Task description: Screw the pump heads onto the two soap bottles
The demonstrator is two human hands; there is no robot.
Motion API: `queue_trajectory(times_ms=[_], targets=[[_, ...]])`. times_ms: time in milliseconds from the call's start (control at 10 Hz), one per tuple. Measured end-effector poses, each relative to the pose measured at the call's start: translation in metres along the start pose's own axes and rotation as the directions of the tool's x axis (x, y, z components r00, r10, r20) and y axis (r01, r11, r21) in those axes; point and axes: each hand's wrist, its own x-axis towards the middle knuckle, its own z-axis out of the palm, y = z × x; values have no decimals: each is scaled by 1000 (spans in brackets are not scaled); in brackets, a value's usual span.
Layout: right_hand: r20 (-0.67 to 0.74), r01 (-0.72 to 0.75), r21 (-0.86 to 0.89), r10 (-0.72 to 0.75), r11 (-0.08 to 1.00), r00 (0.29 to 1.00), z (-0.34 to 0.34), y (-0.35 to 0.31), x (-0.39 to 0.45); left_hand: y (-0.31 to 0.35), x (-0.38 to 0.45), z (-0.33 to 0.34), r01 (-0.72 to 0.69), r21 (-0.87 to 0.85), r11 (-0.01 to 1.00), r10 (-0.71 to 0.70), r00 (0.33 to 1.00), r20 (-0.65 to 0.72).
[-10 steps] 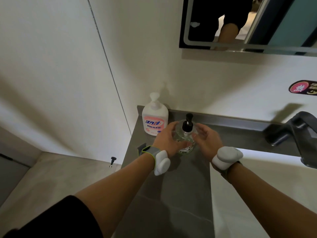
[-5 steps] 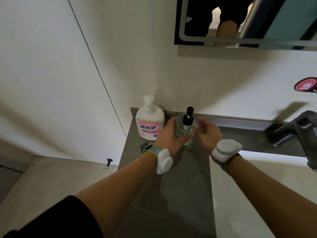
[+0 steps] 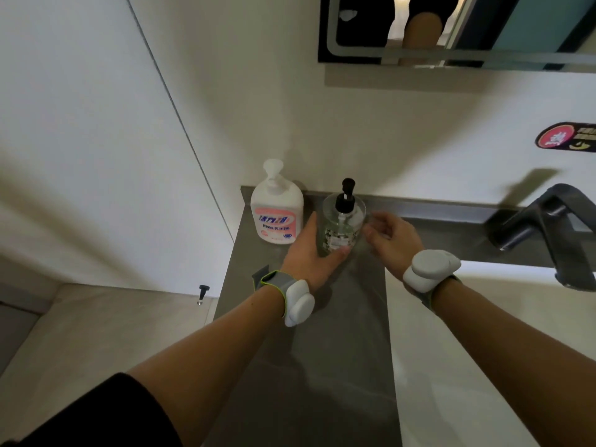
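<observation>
A clear glass soap bottle (image 3: pixel 342 230) with a black pump head (image 3: pixel 345 197) stands upright on the grey counter (image 3: pixel 306 333), near the back wall. My left hand (image 3: pixel 311 253) wraps around the lower left side of this bottle. My right hand (image 3: pixel 392 238) hovers just to the right of it, fingers spread and off the glass. To the left stands a white soap bottle (image 3: pixel 277 217) with a pink label and a white pump head (image 3: pixel 273 172) on top, untouched.
A dark faucet (image 3: pixel 548 227) reaches over the white basin (image 3: pixel 483 350) at the right. The back wall and a side wall close in the counter's far left corner. A mirror (image 3: pixel 451 27) hangs above. The floor lies below the counter's left edge.
My right hand has let go of the clear bottle and drawn a little to the right. My left hand still holds the bottle. The camera has tilted so the bottles sit lower in view.
</observation>
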Motion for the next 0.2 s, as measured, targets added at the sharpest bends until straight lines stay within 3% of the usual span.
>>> queue_trajectory(times_ms=[200], targets=[[-5,29,-33,-29,999,1000,-10,-7,-27,17,-26,-14,132,35,991,-132,991,11]])
